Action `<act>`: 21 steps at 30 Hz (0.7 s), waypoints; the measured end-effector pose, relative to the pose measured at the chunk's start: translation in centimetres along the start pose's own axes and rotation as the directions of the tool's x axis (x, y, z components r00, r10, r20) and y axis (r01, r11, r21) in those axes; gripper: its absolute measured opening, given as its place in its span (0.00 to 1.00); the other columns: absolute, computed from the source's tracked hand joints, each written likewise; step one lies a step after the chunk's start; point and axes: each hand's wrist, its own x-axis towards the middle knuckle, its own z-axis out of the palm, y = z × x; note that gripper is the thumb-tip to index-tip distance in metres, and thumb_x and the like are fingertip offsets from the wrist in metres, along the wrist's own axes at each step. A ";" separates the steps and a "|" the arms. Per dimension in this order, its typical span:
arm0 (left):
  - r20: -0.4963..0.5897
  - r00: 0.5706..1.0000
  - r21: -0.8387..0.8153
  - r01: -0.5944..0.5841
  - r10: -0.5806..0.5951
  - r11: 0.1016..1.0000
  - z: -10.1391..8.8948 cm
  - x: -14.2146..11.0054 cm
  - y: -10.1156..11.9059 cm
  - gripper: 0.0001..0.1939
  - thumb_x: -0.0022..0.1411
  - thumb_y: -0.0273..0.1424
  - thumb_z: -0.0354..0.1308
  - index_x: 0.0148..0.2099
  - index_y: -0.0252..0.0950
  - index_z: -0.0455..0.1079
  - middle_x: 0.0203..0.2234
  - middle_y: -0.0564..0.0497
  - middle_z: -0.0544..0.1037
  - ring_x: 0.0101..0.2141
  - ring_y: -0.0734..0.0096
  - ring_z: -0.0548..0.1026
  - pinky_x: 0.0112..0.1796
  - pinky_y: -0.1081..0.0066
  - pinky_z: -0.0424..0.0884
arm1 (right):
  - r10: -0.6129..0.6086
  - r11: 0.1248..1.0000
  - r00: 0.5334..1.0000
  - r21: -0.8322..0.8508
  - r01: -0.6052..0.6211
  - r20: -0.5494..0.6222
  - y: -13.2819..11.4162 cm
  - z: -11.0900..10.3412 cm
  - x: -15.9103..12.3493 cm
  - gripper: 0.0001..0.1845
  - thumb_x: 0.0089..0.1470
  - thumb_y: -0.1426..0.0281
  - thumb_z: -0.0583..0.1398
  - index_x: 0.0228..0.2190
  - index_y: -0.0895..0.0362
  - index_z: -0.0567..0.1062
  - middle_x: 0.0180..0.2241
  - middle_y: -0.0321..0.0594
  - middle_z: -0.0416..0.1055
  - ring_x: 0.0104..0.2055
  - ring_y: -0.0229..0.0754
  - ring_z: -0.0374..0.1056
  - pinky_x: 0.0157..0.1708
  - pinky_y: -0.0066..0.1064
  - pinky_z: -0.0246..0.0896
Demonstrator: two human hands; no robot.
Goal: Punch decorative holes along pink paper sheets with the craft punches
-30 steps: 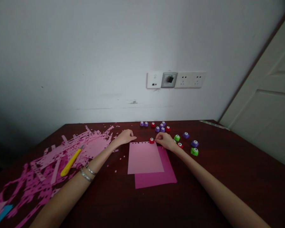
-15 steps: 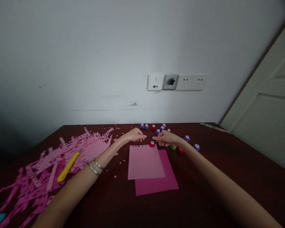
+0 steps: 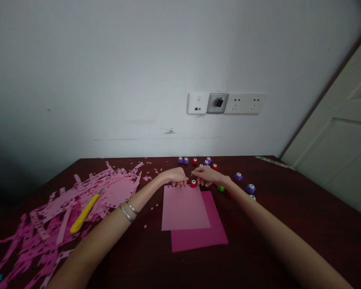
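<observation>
Open table (image 3: 249,257) runs between sheets (image 3: 185,208) and right forearm (image 3: 279,237); scraps (image 3: 120,190) and cutter (image 3: 86,212) block the left; a red punch (image 3: 193,184) stands between left hand (image 3: 176,176) and right hand (image 3: 207,175); the wall (image 3: 123,80) closes the far side

Indoor room, apparently in a home. Indicators: power sockets (image 3: 245,104), upper right of centre; panelled door (image 3: 345,144), right edge; wooden table (image 3: 243,265) against wall (image 3: 132,68), lower frame.

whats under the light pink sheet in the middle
A darker pink sheet lies partly under the light pink sheet, showing past its right side and near edge. The covered part, and anything else beneath, can't be seen.
</observation>
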 end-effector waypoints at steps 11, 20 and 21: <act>0.040 0.997 -0.042 0.063 -0.061 0.997 0.8 0.4 -0.2 0.16 0.59 0.31 0.48 0.24 0.29 0.66 0.20 0.42 0.76 0.22 0.70 0.74 0.20 0.76 0.64 | 0.014 1.000 0.998 0.018 -0.015 0.056 0.6 0.2 -0.1 0.20 0.53 0.55 0.55 0.25 0.59 0.73 0.20 0.38 0.70 0.18 0.31 0.63 0.13 0.19 0.58; -0.063 0.998 -0.020 -0.030 0.029 0.999 0.4 0.4 -0.2 0.17 0.59 0.35 0.49 0.22 0.29 0.68 0.18 0.47 0.74 0.15 0.78 0.66 0.17 0.75 0.59 | 0.018 0.998 1.000 -0.053 -0.019 -0.024 -0.2 -0.5 -0.7 0.21 0.50 0.54 0.57 0.20 0.60 0.72 0.17 0.37 0.68 0.13 0.28 0.57 0.11 0.20 0.51; -0.076 0.996 -0.017 -0.045 0.044 0.999 0.3 0.4 -0.2 0.18 0.58 0.36 0.50 0.23 0.29 0.68 0.18 0.48 0.73 0.14 0.79 0.65 0.17 0.75 0.59 | 0.024 0.998 1.000 -0.064 -0.024 -0.013 -0.2 -0.7 -0.7 0.22 0.50 0.54 0.57 0.20 0.60 0.71 0.17 0.38 0.68 0.13 0.28 0.56 0.11 0.20 0.50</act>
